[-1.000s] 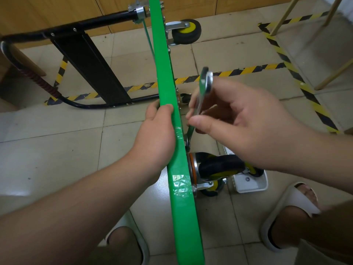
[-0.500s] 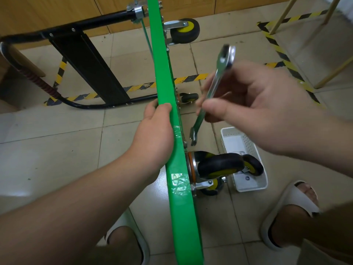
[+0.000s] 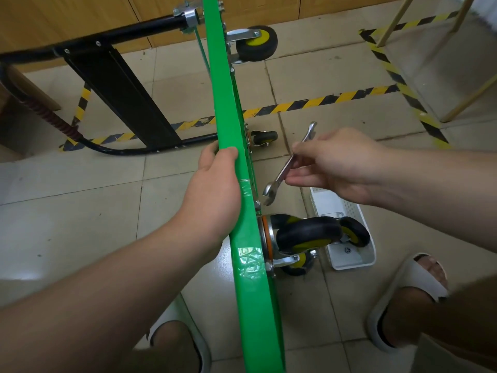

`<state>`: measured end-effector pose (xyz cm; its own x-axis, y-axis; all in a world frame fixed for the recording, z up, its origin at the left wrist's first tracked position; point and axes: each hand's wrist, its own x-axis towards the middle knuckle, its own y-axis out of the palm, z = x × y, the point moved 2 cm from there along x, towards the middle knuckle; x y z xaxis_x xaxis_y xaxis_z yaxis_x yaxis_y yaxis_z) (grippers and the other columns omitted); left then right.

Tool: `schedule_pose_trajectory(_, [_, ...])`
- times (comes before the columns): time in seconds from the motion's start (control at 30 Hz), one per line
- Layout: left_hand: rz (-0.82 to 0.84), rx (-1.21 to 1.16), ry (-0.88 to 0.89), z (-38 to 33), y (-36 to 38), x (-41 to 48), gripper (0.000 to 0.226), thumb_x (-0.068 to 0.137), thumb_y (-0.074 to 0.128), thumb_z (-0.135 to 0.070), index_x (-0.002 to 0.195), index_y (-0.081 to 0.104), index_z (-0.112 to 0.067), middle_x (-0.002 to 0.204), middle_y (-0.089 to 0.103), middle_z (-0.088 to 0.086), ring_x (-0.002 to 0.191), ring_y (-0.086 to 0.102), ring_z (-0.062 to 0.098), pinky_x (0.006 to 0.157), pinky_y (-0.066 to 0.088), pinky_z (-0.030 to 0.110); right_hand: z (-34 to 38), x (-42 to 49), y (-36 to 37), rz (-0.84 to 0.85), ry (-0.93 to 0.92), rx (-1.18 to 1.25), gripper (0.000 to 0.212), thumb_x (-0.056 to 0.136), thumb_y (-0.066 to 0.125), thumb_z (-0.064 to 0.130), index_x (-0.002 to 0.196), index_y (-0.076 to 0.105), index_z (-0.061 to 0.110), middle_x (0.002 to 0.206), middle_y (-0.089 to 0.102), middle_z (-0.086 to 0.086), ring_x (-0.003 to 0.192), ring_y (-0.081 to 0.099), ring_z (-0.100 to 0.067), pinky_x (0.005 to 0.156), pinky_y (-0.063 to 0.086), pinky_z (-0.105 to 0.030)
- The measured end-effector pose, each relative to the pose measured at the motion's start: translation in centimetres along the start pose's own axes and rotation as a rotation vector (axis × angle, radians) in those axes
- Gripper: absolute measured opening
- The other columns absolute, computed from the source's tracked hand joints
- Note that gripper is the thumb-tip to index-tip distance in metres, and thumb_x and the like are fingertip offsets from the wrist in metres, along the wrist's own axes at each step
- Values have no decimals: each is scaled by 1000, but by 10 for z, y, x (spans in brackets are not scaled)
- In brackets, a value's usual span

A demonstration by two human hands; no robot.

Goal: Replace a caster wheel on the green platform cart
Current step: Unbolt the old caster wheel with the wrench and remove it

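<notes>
Green cart deck (image 3: 243, 224) stands on edge on the tiled floor (image 3: 80, 211), its underside facing the person's right. The black handle (image 3: 107, 41) runs off to the left.

Left hand (image 3: 215, 189): grips the deck's top edge, fingers (image 3: 228, 153) curled over the rim.

Right hand (image 3: 333, 168): holds a steel wrench (image 3: 282, 176), the shank pinched between thumb and fingers (image 3: 298, 181). The wrench is tilted, with its open end low and close to the underside, just above the near caster (image 3: 306, 235). Whether that end touches any fastener cannot be told.

Casters: the near one is mounted on the underside below the wrench, black tyre with yellow hub. A far caster (image 3: 255, 43) sits at the handle end, and a small one (image 3: 263, 137) shows at floor level between them. Another wheel (image 3: 355, 232) appears just behind the near caster, over a white basket (image 3: 349, 262) on the floor; whether it rests in the basket cannot be told.

Yellow-and-black tape (image 3: 309, 103) crosses the tiles beyond. Two feet in white slippers (image 3: 419, 275) straddle the deck.
</notes>
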<state>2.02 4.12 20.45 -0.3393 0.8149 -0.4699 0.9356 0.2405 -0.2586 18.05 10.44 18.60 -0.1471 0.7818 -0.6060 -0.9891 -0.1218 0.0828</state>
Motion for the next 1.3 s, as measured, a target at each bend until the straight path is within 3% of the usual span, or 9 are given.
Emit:
schedule_pose_trajectory(0.33, [-4, 15, -5, 0, 0, -1, 34, 103, 38, -42, 134, 52, -37, 100, 63, 5, 88, 64, 26, 67, 48, 34, -4, 10, 10, 25, 54, -34, 14, 102, 57, 11, 100, 60, -2, 86, 69, -18, 71, 77, -27, 65, 64, -35])
schedule_pose_trajectory(0.7, [-9, 43, -3, 1, 0, 1, 33, 101, 38, -44, 130, 53, -39, 98, 66, 7, 90, 67, 31, 85, 55, 48, -5, 25, 26, 127, 116, -149, 13, 101, 59, 11, 104, 61, -1, 84, 68, -15, 68, 75, -23, 65, 64, -32])
schedule_pose_trajectory(0.8, [-10, 39, -16, 1, 0, 0, 34, 101, 38, -45, 131, 53, -38, 96, 66, 7, 91, 67, 32, 88, 55, 51, -2, 29, 28, 152, 126, -178, 16, 100, 59, 12, 107, 61, -3, 93, 71, -19, 74, 75, -25, 66, 64, -33])
schedule_pose_trajectory(0.93, [-22, 39, -19, 0, 0, -1, 32, 102, 39, -44, 130, 53, -38, 94, 63, 3, 87, 65, 26, 81, 53, 42, 2, 33, 31, 183, 127, -210, 19, 101, 58, 12, 112, 61, -3, 107, 72, -23, 88, 76, -28, 71, 64, -35])
schedule_pose_trajectory(1.0, [-30, 45, -17, 0, 0, -1, 31, 102, 39, -43, 129, 53, -39, 94, 62, 2, 85, 64, 25, 76, 51, 38, 3, 34, 33, 193, 116, -224, 21, 101, 58, 12, 116, 60, -3, 111, 72, -24, 90, 76, -28, 70, 64, -35])
schedule_pose_trajectory(1.17, [-21, 24, -45, 1, 0, -3, 35, 101, 40, -46, 131, 54, -36, 94, 63, 4, 87, 65, 27, 84, 54, 45, 9, 30, 36, 206, 47, -267, 21, 102, 57, 12, 115, 60, -4, 111, 73, -25, 97, 75, -32, 71, 64, -36])
schedule_pose_trajectory(1.3, [-57, 16, -40, -3, 0, -4, 31, 101, 42, -43, 130, 54, -39, 93, 64, 1, 87, 65, 24, 84, 54, 41, 20, 15, 39, 213, -94, -263, 23, 100, 60, 13, 117, 60, -2, 103, 74, -24, 86, 77, -33, 69, 65, -38])
